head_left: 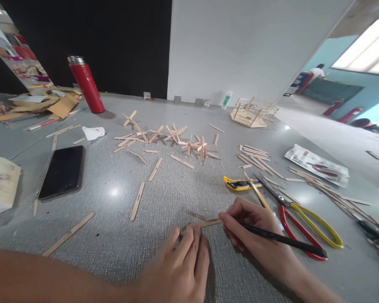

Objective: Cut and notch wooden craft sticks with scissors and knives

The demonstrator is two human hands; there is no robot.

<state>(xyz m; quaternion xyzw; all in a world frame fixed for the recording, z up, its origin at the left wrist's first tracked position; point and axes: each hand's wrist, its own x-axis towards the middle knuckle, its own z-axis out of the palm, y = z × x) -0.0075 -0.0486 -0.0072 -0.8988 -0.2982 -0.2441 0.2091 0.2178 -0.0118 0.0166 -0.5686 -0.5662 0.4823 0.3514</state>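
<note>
A: Which way does the wooden stick [205, 223] lie?

B: Flat on the grey table [164, 189], just in front of the person. Its long axis runs left to right, with the right end a little farther away than the left.

A: And the hands?

B: The left hand [180, 265] is palm down, fingers stretched and close together, and the fingertips press on the stick's left end. The right hand [249, 229] is closed around a black pen [284, 240]. The pen's tip meets the stick's right end and its barrel slants back to the right.

A: How much room is around it?

B: To the left there is bare tabletop. The nearest loose stick [137, 200] lies well apart and points away from the person. To the right it is tighter: shears [303, 223] with red and yellow handles lie just beside the right hand, and a yellow cutter [238, 184] is a little beyond. A dark phone [62, 171] sits far to the left. The table's right edge runs diagonally, well off.

A: What does the stick look like?

B: It is pale, bare wood, thin, flat and narrow. Only the middle shows between the two hands.
</note>
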